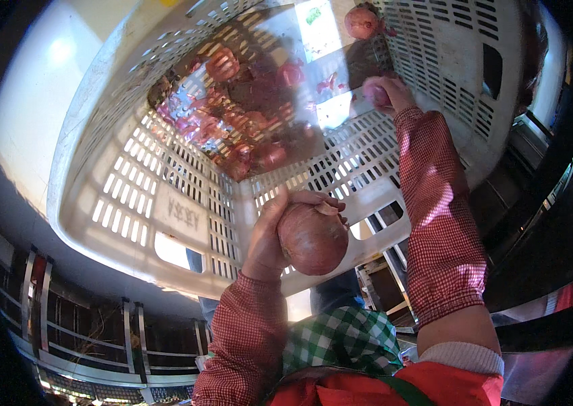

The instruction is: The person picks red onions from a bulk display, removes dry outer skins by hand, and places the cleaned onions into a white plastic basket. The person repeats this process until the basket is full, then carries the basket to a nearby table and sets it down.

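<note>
A large red onion (313,242) rests in my left hand (265,238), near the close wall of a white slatted plastic crate (261,281). The thumb points up, and the fingers wrap around the far side of the onion. Deep inside the crate, by its right wall, my right hand (399,93) is closed around a smaller purple-pink onion (377,94), partly covered by the fingers. Another onion (362,23) lies in the far right corner. More onions, one at the left (222,64) and one at the near side (268,155), sit among loose skins (200,127).
The crate's tall walls surround both hands, with handle openings (177,252) in them. Metal railings (88,337) stand at the lower left. A green checked cloth (340,340) covers my lap. Dark equipment (565,213) lies at the right, outside the crate.
</note>
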The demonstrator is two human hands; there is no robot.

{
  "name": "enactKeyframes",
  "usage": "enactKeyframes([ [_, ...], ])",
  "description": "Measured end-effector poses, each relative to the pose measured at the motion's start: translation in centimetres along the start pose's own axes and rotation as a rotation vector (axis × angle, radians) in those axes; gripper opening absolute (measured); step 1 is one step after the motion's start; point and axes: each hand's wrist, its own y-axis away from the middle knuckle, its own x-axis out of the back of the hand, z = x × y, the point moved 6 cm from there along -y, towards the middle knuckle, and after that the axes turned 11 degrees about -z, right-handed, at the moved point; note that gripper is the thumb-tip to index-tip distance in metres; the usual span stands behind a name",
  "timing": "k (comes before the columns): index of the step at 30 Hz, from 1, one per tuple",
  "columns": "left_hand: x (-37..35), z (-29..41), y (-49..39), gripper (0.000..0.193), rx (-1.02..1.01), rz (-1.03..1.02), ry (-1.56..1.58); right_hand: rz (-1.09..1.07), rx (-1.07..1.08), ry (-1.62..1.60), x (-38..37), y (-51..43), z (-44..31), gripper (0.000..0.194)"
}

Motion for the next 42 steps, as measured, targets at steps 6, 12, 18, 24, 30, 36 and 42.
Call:
enactKeyframes([
  [6,-0.7,1.4,-0.3,0.069,-0.083,0.094,-0.157,-0.539,0.064,-0.215,-11.4,6.9,-3.9,0.065],
  [12,-1.2,1.8,0.1,0.081,-0.024,0.014,-0.13,-1.133,0.738,0.283,-17.4,17.1,-8.4,0.037],
  [18,-2.9,0.9,0.6,0.071,0.081,-0.103,0.077,-0.802,0.242,0.293,-11.0,7.9,-4.6,0.039],
  [24,-4.7,-0.7,1.3,0.064,0.194,-0.052,0.408,0.472,0.018,1.334,1.2,-5.8,-1.6,0.068],
  [30,-4.4,0.6,1.6,0.055,0.027,0.118,-0.032,0.39,-0.069,1.443,1.9,-6.9,-1.1,0.087],
  [36,-6.3,2.6,2.1,0.052,-0.01,0.245,-0.165,0.243,-0.13,1.348,1.9,-7.7,0.0,0.097],
  [42,-5.3,4.1,3.1,0.056,0.003,0.189,-0.423,0.375,0.028,1.04,1.0,-9.8,2.9,0.083],
])
